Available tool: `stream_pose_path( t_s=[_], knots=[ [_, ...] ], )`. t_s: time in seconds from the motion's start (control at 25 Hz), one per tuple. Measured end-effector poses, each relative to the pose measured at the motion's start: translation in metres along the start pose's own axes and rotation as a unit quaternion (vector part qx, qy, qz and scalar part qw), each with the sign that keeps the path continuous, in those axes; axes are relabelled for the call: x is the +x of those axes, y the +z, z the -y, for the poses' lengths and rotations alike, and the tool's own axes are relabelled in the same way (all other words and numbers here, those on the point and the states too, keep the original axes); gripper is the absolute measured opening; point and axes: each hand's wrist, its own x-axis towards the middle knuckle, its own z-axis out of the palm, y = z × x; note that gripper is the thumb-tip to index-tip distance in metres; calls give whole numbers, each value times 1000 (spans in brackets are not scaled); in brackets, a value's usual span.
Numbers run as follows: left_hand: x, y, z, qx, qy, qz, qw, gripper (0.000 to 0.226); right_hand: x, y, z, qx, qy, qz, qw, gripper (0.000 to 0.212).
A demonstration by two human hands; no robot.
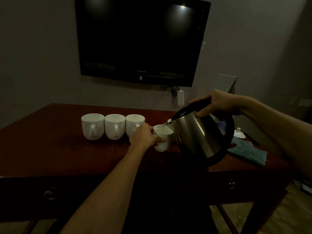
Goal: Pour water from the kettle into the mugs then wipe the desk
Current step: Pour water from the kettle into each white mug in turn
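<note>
1. Forearms enter from the lower frame. The left hand (143, 135) has its grip closed around the fourth mug (163, 138), fingers curled at its side near the handle, steadying it at frame centre on the desk (50, 149).
2. The right hand (217, 105) has its grip clamped on the black handle of the steel kettle (199, 135), held off the desk at centre right.
3. Kettle orientation: long axis tilted, base toward lower right, spout toward the left, directly over the held mug's rim. A thin stream appears to run into it.
4. Progress, judged: pouring is under way at this mug. Three mugs (114, 126) stand in a touching row to its left; their contents cannot be seen.
5. Outstanding: wiping. The teal cloth (248, 152) lies untouched at right, behind the kettle.
</note>
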Motion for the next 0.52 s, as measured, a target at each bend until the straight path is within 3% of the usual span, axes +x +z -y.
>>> stream_pose_path(
  t_s=[0.52],
  knots=[
    [0,2,0,0,0,-1,1000,51,-5,-2,-8,-11,-6,-1,1000,51]
  ],
)
